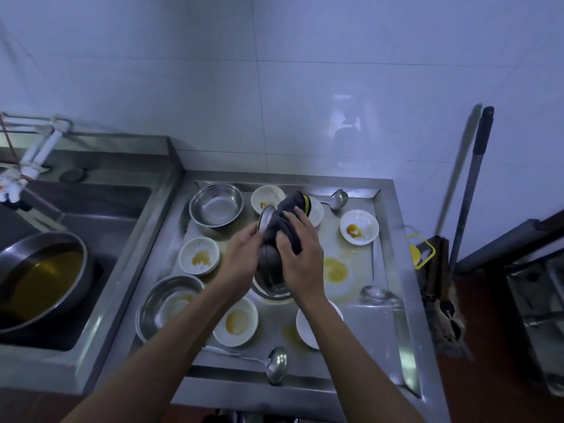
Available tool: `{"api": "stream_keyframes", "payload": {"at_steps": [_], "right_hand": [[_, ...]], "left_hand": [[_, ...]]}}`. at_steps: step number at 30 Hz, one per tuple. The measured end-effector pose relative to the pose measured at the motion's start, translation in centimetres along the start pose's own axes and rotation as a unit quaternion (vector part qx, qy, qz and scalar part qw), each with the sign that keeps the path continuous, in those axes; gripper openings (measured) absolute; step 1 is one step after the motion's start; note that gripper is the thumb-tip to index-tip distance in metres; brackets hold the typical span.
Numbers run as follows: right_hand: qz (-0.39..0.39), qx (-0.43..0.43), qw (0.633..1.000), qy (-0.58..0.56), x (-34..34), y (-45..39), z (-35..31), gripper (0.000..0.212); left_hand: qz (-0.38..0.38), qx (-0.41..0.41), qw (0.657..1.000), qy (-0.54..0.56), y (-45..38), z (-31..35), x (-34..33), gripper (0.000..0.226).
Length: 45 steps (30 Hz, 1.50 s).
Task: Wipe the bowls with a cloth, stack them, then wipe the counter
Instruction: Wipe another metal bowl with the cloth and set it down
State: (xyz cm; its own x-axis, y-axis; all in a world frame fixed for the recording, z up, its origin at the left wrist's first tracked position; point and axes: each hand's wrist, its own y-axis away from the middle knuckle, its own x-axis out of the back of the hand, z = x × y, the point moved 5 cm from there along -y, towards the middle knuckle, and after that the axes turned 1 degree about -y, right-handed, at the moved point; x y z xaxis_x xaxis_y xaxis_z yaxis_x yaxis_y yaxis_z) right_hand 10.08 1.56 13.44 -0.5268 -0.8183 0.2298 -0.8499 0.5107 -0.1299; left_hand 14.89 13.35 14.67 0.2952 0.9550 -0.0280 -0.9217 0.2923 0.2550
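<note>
We're gripping a tilted steel bowl point(268, 261) with our left hand point(241, 254) while our right hand point(300, 257) is clutching the cloth point(285, 227) against it.

Sink point(91, 209): steel, landmark.
Pan point(39, 279): inside sink, holding yellow oil.
Tap point(39, 151): above sink.
Mop handle point(470, 190): far right of sink, against wall.

We have one view only, worn on the head, facing forward and down, close over the surface point(351, 315), with the wall point(305, 71) at 12 o'clock.
</note>
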Motion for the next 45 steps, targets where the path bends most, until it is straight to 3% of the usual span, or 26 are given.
{"api": "stream_keyframes", "payload": {"at_steps": [6,10,12,17,21,23,28,31,34,39,42,45], "right_hand": [[0.015,0.189,0.972,0.140,-1.1,3.6,0.3,0.046],[0.002,0.211,0.965,0.159,-0.9,5.2,1.7,0.051],[0.002,0.167,0.978,0.129,-0.2,4.8,2.1,0.053],[-0.003,-0.042,0.999,-0.013,0.8,3.3,2.9,0.060],[-0.015,-0.175,0.983,-0.047,2.4,-0.5,4.0,0.056],[-0.044,-0.181,0.981,-0.056,2.4,-1.6,3.8,0.053],[-0.036,-0.083,0.994,-0.061,0.6,-1.6,1.7,0.048],[-0.060,0.042,0.997,0.040,-0.3,-1.5,-0.7,0.045],[-0.095,0.130,0.979,0.125,-0.8,-0.9,-1.7,0.048],[-0.104,0.219,0.960,0.142,0.0,-1.3,-2.1,0.044],[-0.058,0.156,0.983,0.077,0.4,-3.1,-2.3,0.039],[-0.022,-0.022,0.997,-0.072,1.0,-4.7,-0.9,0.031]], "left_hand": [[0.088,0.058,0.985,0.133,-0.4,-0.3,0.1,0.027],[0.096,0.083,0.975,0.183,-0.4,-0.3,0.2,0.030],[0.104,0.089,0.973,0.187,-0.1,-0.6,0.2,0.030],[0.114,0.081,0.976,0.167,-0.2,-1.4,1.4,0.029],[0.042,0.078,0.990,0.113,0.6,-1.9,1.6,0.027],[0.019,0.062,0.994,0.088,0.9,-1.5,1.6,0.026],[-0.021,-0.012,0.999,-0.042,0.1,0.6,1.8,0.024],[-0.057,-0.049,0.985,-0.157,0.4,1.3,1.5,0.021],[-0.078,-0.055,0.979,-0.181,0.8,1.6,1.7,0.021],[-0.080,-0.089,0.974,-0.194,1.0,2.7,1.9,0.018],[-0.058,-0.101,0.979,-0.165,1.2,2.8,2.0,0.017],[-0.020,-0.112,0.987,-0.115,1.4,3.1,2.5,0.018]]}}
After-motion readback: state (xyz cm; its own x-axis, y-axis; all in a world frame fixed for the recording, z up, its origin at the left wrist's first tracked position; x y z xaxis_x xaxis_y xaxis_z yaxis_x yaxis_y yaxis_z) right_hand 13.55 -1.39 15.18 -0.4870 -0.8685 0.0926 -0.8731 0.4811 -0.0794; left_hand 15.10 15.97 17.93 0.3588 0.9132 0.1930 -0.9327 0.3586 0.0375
